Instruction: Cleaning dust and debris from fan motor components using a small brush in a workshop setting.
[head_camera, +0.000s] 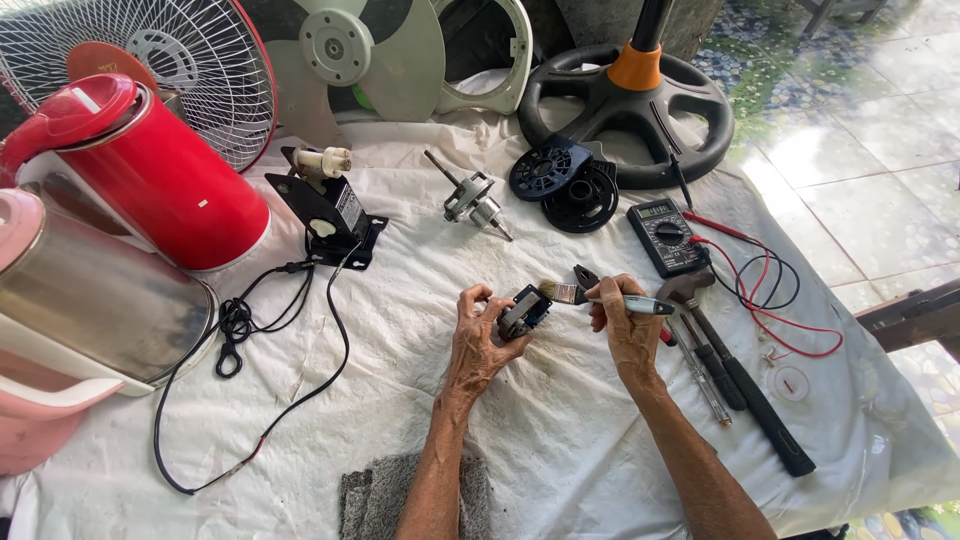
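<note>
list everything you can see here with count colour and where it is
kettle: 1, red, far left
steel pot: 1, silver and pink, left edge
fan grille: 1, white, top left
fan blade: 1, grey, top centre
fan base: 1, black, orange collar, top
multimeter: 1, black, red leads, right
hammer: 1, black handle, right
white cloth: 1, covers table
motor part: 1, dark, in left hand
brush: 1, grey handle, in right hand
left hand: 1, centre
right hand: 1, centre

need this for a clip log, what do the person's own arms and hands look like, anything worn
Both forearms are bare up to the frame edge: no sleeves, gloves or watch show. The left hand and right hand look lean and wrinkled, with veined, sinewy forearms. No rings are visible.
</note>
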